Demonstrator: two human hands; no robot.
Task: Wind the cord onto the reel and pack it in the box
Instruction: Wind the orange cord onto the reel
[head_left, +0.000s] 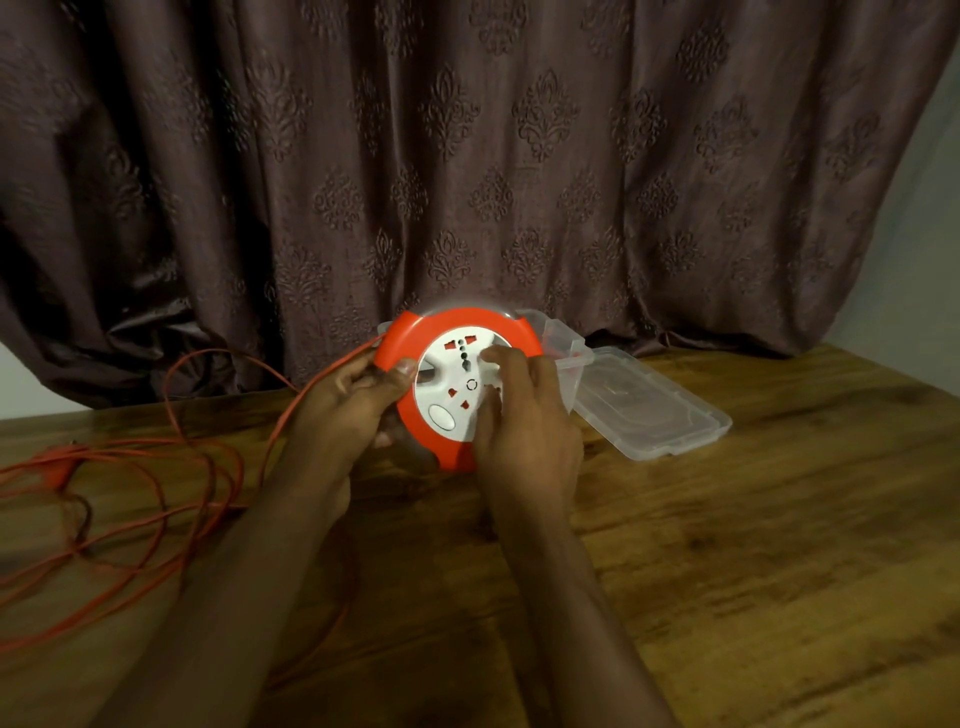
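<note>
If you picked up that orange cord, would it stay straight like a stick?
Probably not. The orange cord lies in loose, tangled loops on the table, so it looks floppy. It would likely droop and trail. Lifted by one loop, the others might drag along.

I see the reel (457, 387) held up over the middle of the table (727, 571), between my two hands: my left hand (353, 405) on its left edge, my right hand (524, 415) laid on its face. The cord (171, 467) runs from the reel's left side and sprawls in loose loops over the left of the table. Just behind the reel, to its right, sits the box (569, 353) (partly hidden), its lid (649, 410) lying on the table beside it. A curtain (467, 156) hangs behind everything.
</note>
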